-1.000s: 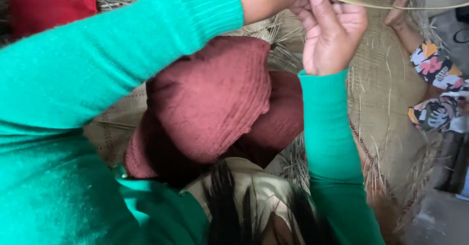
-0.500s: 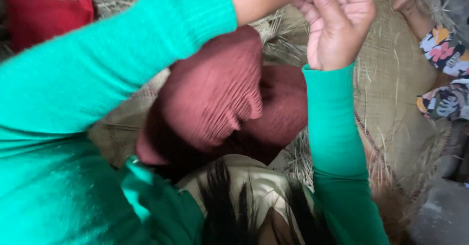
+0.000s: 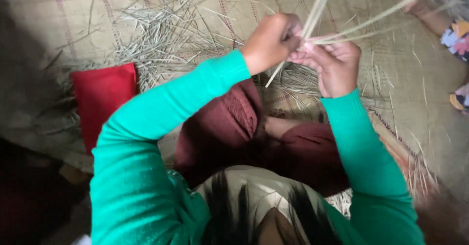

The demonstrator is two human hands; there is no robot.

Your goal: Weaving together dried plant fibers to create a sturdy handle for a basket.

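A: What do I see in the head view at the two hands?

B: I see the left hand (image 3: 271,42) clenched around pale straw strips (image 3: 312,20), which rise from the fist toward the top edge. The right hand (image 3: 332,64) sits just beside it, touching it, its fingertips (image 3: 305,49) pinching the same strips where they cross. Both grips grasp the strips; neither is released.

A: Where do the strips lie relative to the body?

B: I see them held up in front of the chest, above the knees in dark red trousers (image 3: 229,122). One thin strip (image 3: 391,10) runs off to the upper right. A short end (image 3: 276,74) hangs below the left fist.

A: What surrounds the hands?

B: I see green sleeves (image 3: 171,113) on both arms, a woven mat (image 3: 122,10) on the floor, loose straw (image 3: 166,44) scattered over it, and a red cushion (image 3: 102,98) to the left. Another person's foot and patterned cloth (image 3: 454,34) show at the right edge.
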